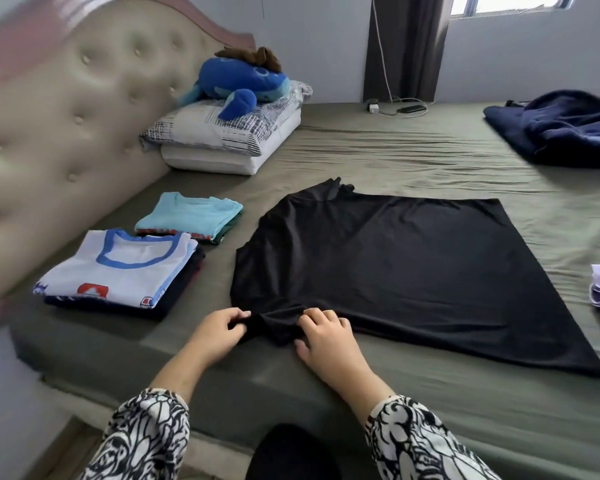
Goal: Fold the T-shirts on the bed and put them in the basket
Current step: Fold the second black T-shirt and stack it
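Olive bedsheet (413,161), tufted headboard (66,109), dark curtain (406,46)

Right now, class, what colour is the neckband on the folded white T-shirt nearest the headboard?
Blue: the neckband rings the folded white T-shirt, clearest in the head view.

A wide bed covered with a wrinkled olive-green fitted sheet (413,150) fills most of the room. Along its left side rises a beige button-tufted padded headboard (66,133) with a pink curved frame. Pale grey-blue painted walls (312,46) stand at the far side. A dark grey curtain (406,46) hangs beside a bright window (506,3) at far right, where daylight enters.
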